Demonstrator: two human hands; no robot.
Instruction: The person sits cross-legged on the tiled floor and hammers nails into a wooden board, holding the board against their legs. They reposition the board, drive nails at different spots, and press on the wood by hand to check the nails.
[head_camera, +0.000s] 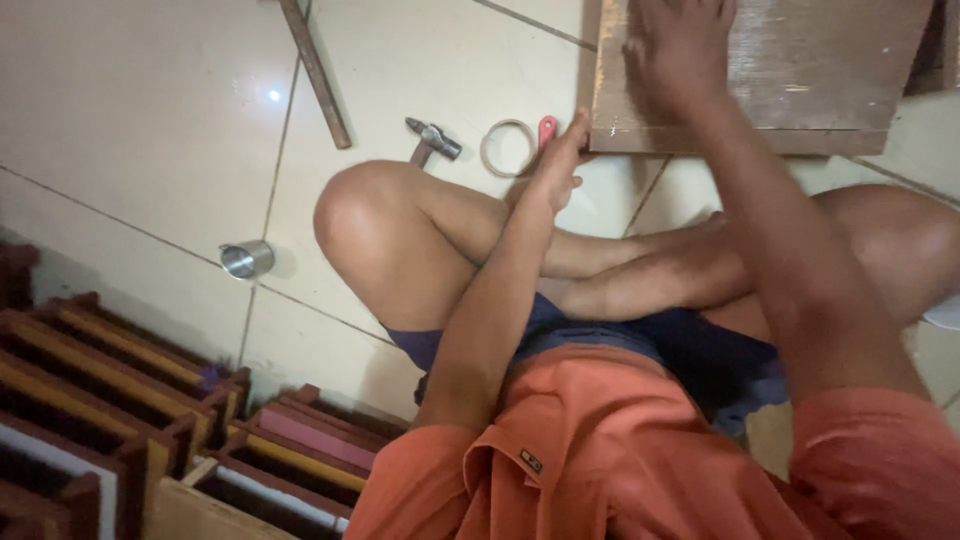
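Board: one wooden board (790, 80) lies flat on the tiled floor (130, 120) at the top of the view; its long axis runs left to right, and its near edge faces the seated person's crossed legs.
Right hand: the right hand (680, 40) rests palm down on the board's left part, fingers spread flat; its grip is open and holds nothing.
Left hand: the left hand (555, 165) is at the board's near-left corner, fingertips against the edge; whether its grip closes on the corner cannot be told.
Tape ring: one ring of tape (507, 147) lies on the floor just beside the left hand.
Red tool: one small red item (546, 130) lies between the ring and the board's corner; its kind cannot be told.
Hammer: one hammer (431, 141) lies left of the ring, head pointing right.
Wooden strip: one strip (314, 72) lies on the floor, long axis running up and down, slightly tilted.
Metal cup: one cup (246, 259) lies on its side, well apart from the hands.
Frames: several stacked wooden frames (110, 380) fill the lower left; the count cannot be told.
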